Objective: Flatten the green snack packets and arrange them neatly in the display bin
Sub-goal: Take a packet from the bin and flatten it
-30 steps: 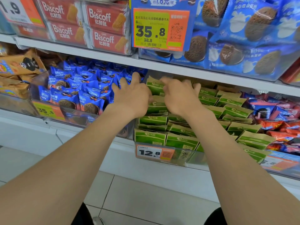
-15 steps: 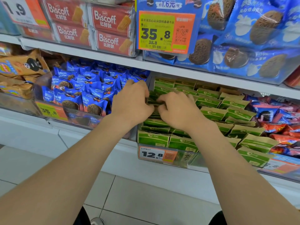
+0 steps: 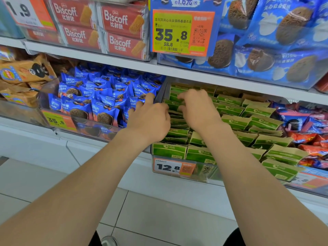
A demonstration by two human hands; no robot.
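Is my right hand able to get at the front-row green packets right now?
Probably yes: the display bin is open-topped, and the front-row green packets lie uncovered below the right hand.

Bright even light from overhead, soft shade under the upper shelf (image 3: 195, 72) over the rear green snack packets (image 3: 229, 99), glare on glossy blue wrappers (image 3: 291, 52), shelf lines bowed by the wide lens, my left hand (image 3: 150, 119) and right hand (image 3: 198, 110) slightly blurred, price tag (image 3: 170, 35) crisp.

Snack packets (image 3: 234, 121), centre right: green, tan edges. Cookie packets (image 3: 99, 98), centre left: blue, brown biscuit print. Biscoff boxes (image 3: 120, 23), upper left: red, white lettering.
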